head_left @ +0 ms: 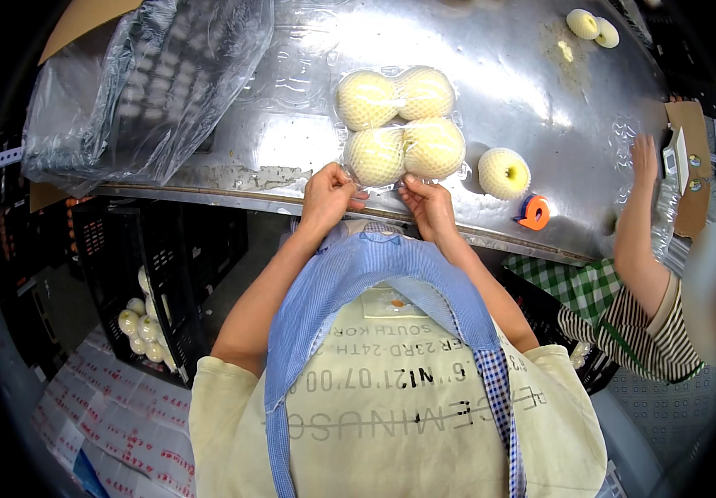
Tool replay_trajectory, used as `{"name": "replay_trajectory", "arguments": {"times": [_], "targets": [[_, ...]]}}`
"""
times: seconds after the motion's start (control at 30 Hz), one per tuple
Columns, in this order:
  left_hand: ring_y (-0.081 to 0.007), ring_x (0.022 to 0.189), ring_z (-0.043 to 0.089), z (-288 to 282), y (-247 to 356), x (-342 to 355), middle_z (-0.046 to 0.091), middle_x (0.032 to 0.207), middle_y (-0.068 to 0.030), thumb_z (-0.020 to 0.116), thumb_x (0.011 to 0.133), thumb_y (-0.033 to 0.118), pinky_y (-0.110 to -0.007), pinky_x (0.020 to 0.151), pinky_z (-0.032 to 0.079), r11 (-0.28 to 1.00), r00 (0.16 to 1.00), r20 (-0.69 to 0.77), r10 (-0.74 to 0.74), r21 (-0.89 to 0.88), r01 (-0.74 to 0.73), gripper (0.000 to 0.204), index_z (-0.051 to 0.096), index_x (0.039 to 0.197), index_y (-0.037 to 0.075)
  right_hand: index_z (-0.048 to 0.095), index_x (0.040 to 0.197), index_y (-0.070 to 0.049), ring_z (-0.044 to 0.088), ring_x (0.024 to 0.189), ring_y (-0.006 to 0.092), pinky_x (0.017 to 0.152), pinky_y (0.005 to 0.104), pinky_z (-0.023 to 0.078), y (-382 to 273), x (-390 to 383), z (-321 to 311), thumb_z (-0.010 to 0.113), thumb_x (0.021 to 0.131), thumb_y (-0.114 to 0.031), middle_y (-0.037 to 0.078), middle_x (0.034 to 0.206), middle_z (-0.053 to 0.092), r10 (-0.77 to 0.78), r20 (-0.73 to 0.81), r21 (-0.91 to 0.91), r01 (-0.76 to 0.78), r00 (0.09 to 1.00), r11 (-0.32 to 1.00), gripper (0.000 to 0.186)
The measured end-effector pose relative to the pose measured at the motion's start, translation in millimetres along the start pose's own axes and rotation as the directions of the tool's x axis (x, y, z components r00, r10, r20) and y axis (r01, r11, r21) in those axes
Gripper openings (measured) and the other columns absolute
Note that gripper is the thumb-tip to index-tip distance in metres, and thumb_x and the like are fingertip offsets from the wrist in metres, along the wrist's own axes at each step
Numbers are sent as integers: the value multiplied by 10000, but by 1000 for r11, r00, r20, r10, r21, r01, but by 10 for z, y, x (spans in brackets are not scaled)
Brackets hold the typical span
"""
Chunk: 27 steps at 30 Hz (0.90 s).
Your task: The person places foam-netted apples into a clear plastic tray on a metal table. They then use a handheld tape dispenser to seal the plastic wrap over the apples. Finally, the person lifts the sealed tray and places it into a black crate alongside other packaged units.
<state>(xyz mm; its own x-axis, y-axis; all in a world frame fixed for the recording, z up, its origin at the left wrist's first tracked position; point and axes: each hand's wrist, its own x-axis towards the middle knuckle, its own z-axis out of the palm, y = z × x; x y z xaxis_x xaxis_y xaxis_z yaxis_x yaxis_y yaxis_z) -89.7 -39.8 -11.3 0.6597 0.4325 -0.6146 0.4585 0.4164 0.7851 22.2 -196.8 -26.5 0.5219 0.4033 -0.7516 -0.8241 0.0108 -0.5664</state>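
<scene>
A clear plastic clamshell pack (397, 123) lies on the metal table in front of me, near its edge. Inside sit several pale yellow round fruits (366, 100), each in a foam net, in two rows. My left hand (329, 197) is closed with its fingertips at the pack's near left corner. At the near edge, a little to the right, my right hand (428, 205) pinches the plastic rim between thumb and fingers. To the right of the pack rests one loose netted fruit (504, 173), its stem hollow showing. Beside it stands an orange and blue tape dispenser (534, 212).
A plastic bag (159, 100) of stacked clear packs lies at the left of the metal table (491, 91). Two netted fruits (593, 28) sit far right. A co-worker's arm (640, 224) reaches in near a white device (676, 162). Black crates (146, 274) with fruit stand below left.
</scene>
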Motion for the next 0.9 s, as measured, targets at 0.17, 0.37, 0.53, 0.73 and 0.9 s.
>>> {"name": "replay_trajectory", "arguments": {"times": [0.17,0.37,0.53,0.73,0.9], "targets": [[-235,725,678,24,1,7,582,755,-123,512,801,-79,-253,543,564,999,999,-34,5,-40,-6,145,409,777,20,599,912,23,570,735,150,685,253,462,3,0,14,648,821,-83,73,832,615,-7,-16,1,7,1000,1000,148],[-231,669,674,33,16,14,569,732,-125,522,782,-100,-258,530,565,998,998,-61,-13,-64,9,210,362,810,32,607,901,13,567,722,143,678,246,460,15,0,-5,645,824,-77,65,825,618,-8,0,-7,8,1000,1000,124],[-235,608,670,40,-19,34,573,682,-135,538,780,-86,-281,485,541,998,994,-105,23,-63,-30,198,366,794,12,613,945,3,580,750,125,696,240,479,28,-16,-5,621,862,-118,55,847,629,-16,-1,-45,16,1000,999,147],[-233,588,667,38,-16,51,574,677,-130,544,780,-87,-278,469,523,998,991,-129,36,-53,-43,204,366,802,11,609,916,-1,588,759,139,703,261,480,61,-9,-14,619,860,-118,55,823,621,-46,20,-4,46,999,999,130],[-222,629,663,27,-13,45,562,734,-128,526,796,-88,-259,506,551,996,997,-65,33,-77,-38,210,353,826,28,612,879,8,569,703,140,658,252,453,75,18,16,650,835,-113,61,792,616,-96,-23,-37,95,995,995,134]]}}
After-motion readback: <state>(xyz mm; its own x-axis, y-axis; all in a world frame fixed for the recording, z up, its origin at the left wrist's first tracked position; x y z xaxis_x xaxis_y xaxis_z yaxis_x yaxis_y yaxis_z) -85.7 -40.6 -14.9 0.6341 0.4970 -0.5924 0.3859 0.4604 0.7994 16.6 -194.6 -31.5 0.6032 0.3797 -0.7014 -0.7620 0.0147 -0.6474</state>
